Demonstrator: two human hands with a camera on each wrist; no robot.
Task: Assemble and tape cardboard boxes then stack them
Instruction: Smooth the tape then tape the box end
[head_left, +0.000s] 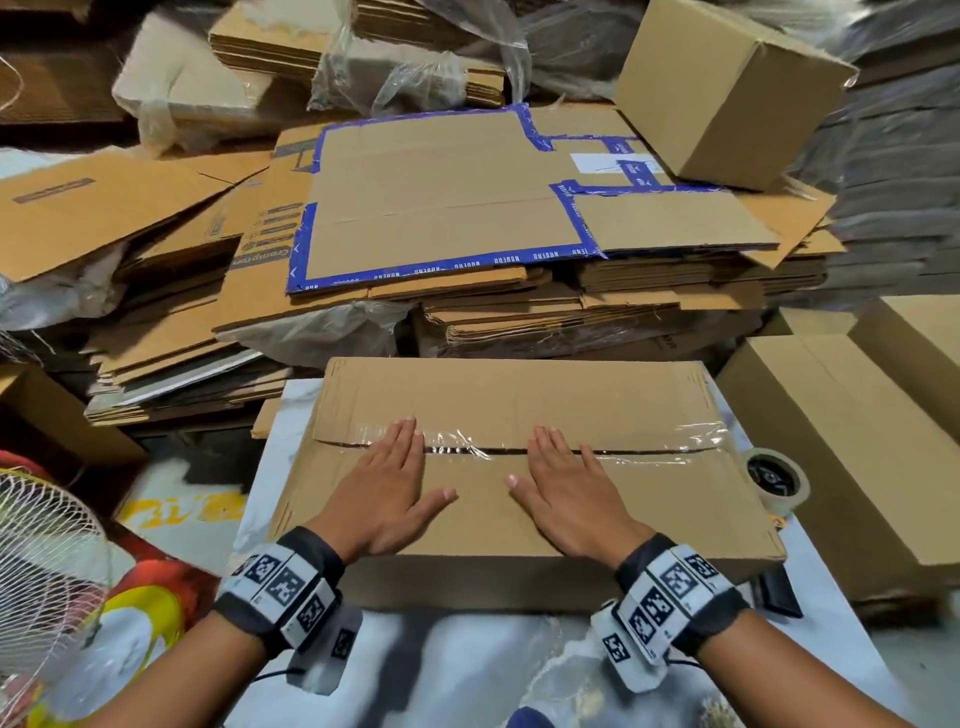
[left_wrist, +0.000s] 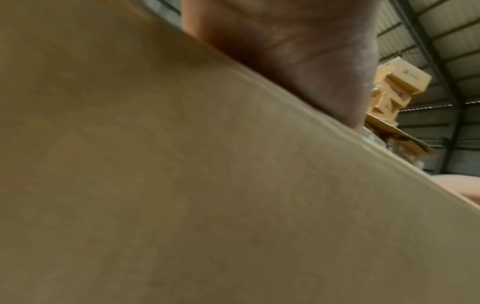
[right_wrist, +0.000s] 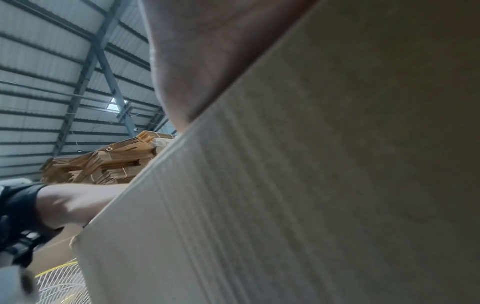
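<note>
A wide heap of flattened cardboard (head_left: 467, 291) fills the far half of the head view, stacked in uneven layers with loose clear plastic sheeting among them; on top lies a flat sheet edged in blue tape (head_left: 447, 208) printed with repeated white lettering too small to read for certain; one sheet at its left edge carries a word that looks like "Crompton", seen upside down, beside a column of handling symbols. An assembled box (head_left: 727, 88) sits tilted on the heap at far right; a long closed carton (head_left: 841, 441) stands just right of the work surface.

The cardboard box (head_left: 519, 467) in hand lies flat on the pale table (head_left: 467, 670) directly before the person, its two top flaps meeting along a middle seam covered by a wrinkled strip of clear tape (head_left: 623, 441). The left hand (head_left: 387, 493) lies palm down on the near flap, fingers straight and together, thumb spread, fingertips reaching the taped seam — it grasps nothing; the right hand (head_left: 563, 499) mirrors it, flat and spread, fingertips on the tape. Both wrist views are mostly blocked by the box's brown surface, with only a palm edge and roof beams beyond.

A white wire fan guard (head_left: 47, 561) stands at lower left; a roll of clear tape (head_left: 776, 478) rests on the table, touching the box's right end.
</note>
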